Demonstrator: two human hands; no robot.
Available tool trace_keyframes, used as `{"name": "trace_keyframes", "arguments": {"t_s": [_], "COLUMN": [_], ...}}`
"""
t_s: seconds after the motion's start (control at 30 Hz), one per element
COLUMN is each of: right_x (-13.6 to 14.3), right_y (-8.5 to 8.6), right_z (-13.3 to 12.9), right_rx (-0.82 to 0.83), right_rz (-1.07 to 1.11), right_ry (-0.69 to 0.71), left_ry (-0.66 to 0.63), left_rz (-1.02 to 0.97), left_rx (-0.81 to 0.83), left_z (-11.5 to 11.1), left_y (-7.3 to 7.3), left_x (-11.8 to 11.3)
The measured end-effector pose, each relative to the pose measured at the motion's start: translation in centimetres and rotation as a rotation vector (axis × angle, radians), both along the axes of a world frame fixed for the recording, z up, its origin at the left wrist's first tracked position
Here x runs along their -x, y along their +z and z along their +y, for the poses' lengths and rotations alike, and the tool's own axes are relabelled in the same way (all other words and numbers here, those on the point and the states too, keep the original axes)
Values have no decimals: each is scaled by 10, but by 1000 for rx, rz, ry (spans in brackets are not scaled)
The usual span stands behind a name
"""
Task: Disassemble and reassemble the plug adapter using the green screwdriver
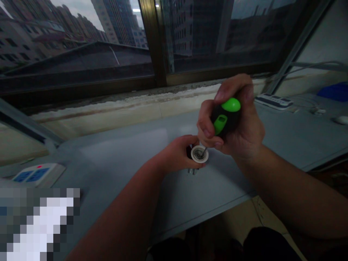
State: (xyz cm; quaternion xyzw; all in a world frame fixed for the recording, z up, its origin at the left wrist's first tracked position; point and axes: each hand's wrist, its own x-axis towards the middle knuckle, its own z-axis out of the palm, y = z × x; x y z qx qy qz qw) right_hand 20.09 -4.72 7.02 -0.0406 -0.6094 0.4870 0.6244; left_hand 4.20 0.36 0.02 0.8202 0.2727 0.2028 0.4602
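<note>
My right hand (231, 116) is closed around the black and green handle of a screwdriver (227, 114), which tilts down to the left. The thin metal shaft reaches into the open face of a small round fitting with a white rim (192, 155). Inside the rim it looks dark and metallic, too small to make out in detail. My left hand (181, 154) grips this fitting from the left side, fingers behind and thumb in front. Small shiny metal pieces (193, 171) show just below it; whether they belong to the fitting I cannot tell.
Beneath both hands lies a grey-blue table (125, 145) against a window wall. A white power strip (38, 174) with blue sockets is at left, another power strip (274, 101) at back right. A blue item (334, 91) and cables lie far right. A pixelated patch covers the lower left.
</note>
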Motion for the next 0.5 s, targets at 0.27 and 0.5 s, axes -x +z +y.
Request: {"name": "trace_keyframes", "arguments": {"t_s": [0.27,0.5], "right_x": [-8,-17], "right_y": [-4,-1], "right_z": [6,8], "right_rx": [-47,23], "right_rz": [-4,-67], "right_ry": [-55,81], "left_ry": [8,40], "left_rz": [10,47], "left_rx": [-51,-108], "left_z": [2,1], "left_y": [-3,-2], "left_x": [0,1]}}
